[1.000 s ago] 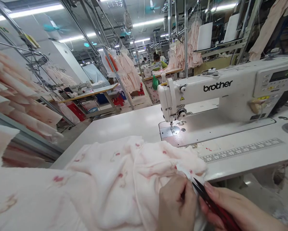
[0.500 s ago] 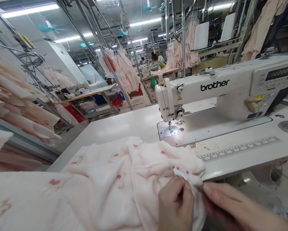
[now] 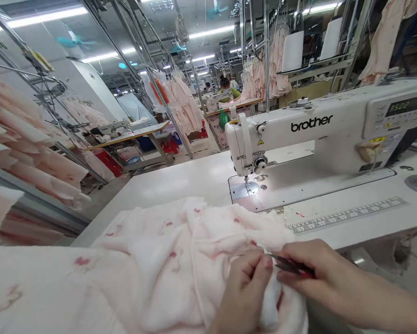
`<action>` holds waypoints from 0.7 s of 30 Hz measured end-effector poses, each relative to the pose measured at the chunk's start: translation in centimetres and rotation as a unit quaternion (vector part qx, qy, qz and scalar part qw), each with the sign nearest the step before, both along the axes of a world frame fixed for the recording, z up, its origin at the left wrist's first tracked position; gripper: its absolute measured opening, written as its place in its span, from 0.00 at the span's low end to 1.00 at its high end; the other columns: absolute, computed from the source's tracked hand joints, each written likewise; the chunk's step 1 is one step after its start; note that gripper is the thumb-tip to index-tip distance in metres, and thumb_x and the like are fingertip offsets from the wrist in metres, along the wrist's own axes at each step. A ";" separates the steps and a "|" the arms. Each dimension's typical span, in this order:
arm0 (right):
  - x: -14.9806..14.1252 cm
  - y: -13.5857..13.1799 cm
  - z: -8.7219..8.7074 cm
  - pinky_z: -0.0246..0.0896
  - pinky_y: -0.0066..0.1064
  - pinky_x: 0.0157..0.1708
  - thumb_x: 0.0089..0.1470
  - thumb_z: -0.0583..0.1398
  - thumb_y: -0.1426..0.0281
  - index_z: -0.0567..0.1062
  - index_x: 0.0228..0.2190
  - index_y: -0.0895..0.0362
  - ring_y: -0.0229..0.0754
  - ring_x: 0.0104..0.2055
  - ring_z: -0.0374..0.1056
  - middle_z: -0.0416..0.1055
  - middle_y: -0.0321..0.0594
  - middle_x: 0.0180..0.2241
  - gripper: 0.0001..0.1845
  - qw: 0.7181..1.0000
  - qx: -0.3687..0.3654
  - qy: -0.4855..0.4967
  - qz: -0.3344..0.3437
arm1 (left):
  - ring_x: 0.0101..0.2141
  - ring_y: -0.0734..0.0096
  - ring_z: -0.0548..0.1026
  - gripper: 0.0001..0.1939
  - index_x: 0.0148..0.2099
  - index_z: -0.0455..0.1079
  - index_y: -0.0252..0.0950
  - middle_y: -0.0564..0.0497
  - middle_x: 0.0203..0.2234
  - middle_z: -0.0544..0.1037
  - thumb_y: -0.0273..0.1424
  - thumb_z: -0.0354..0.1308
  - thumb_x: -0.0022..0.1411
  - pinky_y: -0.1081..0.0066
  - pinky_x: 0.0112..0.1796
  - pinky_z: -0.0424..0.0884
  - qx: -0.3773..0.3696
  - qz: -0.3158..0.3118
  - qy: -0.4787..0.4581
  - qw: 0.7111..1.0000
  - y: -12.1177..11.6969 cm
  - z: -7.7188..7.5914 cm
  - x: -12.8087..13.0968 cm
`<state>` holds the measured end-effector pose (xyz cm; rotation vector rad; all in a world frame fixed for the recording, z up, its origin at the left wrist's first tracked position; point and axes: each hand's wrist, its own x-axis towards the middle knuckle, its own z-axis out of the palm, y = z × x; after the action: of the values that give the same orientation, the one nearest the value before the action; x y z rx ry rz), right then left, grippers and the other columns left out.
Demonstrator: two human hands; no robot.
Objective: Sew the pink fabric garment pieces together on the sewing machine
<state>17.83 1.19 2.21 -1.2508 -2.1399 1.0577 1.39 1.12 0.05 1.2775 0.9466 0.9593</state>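
A pale pink garment (image 3: pixel 166 260) with small red prints lies bunched on the near edge of the white sewing table (image 3: pixel 180 181). My left hand (image 3: pixel 245 290) pinches a fold of this fabric, fingers closed. My right hand (image 3: pixel 320 273) is closed on small red-handled thread snips (image 3: pixel 292 266), whose tips point left at the fold beside my left fingers. A white Brother sewing machine (image 3: pixel 313 134) stands behind, its needle and presser foot (image 3: pixel 247 183) about a hand's length beyond the cloth.
A printed ruler strip (image 3: pixel 348 215) runs along the table's right front. Racks of hanging pink garments (image 3: pixel 185 104) and stacked pink pieces (image 3: pixel 27 148) fill the left. Another person (image 3: pixel 226 88) sits at a far table. A second wooden-topped table (image 3: pixel 132 134) stands left.
My right hand has risen and moved left onto the garment, bringing the snips flatter and closer to the fold. My left hand has shifted slightly, still pinching the fabric.
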 end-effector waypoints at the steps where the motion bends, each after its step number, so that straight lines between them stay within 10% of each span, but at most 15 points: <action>1: 0.0 0.1 0.3 0.56 0.24 0.27 0.55 0.53 0.68 0.67 0.26 0.56 0.36 0.28 0.61 0.66 0.34 0.25 0.08 1.000 0.008 0.015 0.013 | 0.21 0.74 0.63 0.15 0.24 0.66 0.34 0.55 0.16 0.63 0.40 0.55 0.55 0.75 0.26 0.61 -0.037 0.025 -0.059 0.997 -0.2 -0.2 0.2; 6: -0.3 -0.6 0.1 0.62 0.29 0.33 0.54 0.53 0.68 0.69 0.38 0.57 0.42 0.36 0.66 0.71 0.43 0.36 0.11 0.992 0.109 0.057 -0.028 | 0.24 0.72 0.67 0.15 0.30 0.68 0.33 0.52 0.20 0.68 0.41 0.59 0.50 0.74 0.27 0.63 -0.133 0.129 -0.204 0.961 -1.0 -1.5 0.8; 14: 0.0 -0.2 -0.9 0.56 0.28 0.26 0.47 0.50 0.79 0.65 0.25 0.57 0.38 0.27 0.62 0.67 0.37 0.25 0.07 0.988 0.145 -0.039 -0.022 | 0.26 0.74 0.63 0.12 0.26 0.63 0.33 0.52 0.23 0.66 0.36 0.53 0.57 0.76 0.29 0.61 0.041 0.002 0.053 0.998 0.9 -0.2 -1.0; 21: 0.4 -0.2 -1.0 0.53 0.27 0.26 0.54 0.53 0.61 0.62 0.27 0.55 0.37 0.26 0.57 0.64 0.35 0.26 0.11 0.988 -0.017 0.078 -0.135 | 0.23 0.76 0.61 0.11 0.23 0.61 0.34 0.55 0.19 0.63 0.33 0.51 0.55 0.77 0.25 0.58 0.032 0.091 0.100 0.990 0.4 -0.5 -0.1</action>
<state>18.25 0.94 1.22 -1.3790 -1.7831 1.0404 1.29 1.51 -0.40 1.3769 1.2130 1.0230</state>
